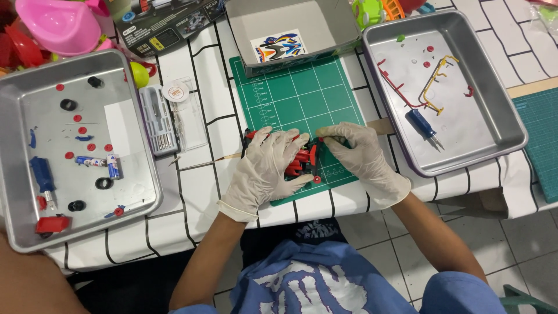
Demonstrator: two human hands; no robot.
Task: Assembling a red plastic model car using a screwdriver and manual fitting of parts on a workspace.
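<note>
Two metal trays, one at the bench's (192, 180) left edge (35, 192) and one at right (494, 116), flank the green cutting mat (302, 93). Left hand (264, 166) and right hand (357, 152), fingers curled, pinch the red toy car (299, 161) at the mat's near edge.

Gloved hands (314, 160) gripping red toy car (299, 160) on green cutting mat (296, 93).

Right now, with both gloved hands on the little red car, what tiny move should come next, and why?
Probably pick up the loose red wheel with the right hand. It lies on the green cutting mat just below the red toy car, apart from it, while the left hand already covers and steadies the car, so the right looks freer.
</note>
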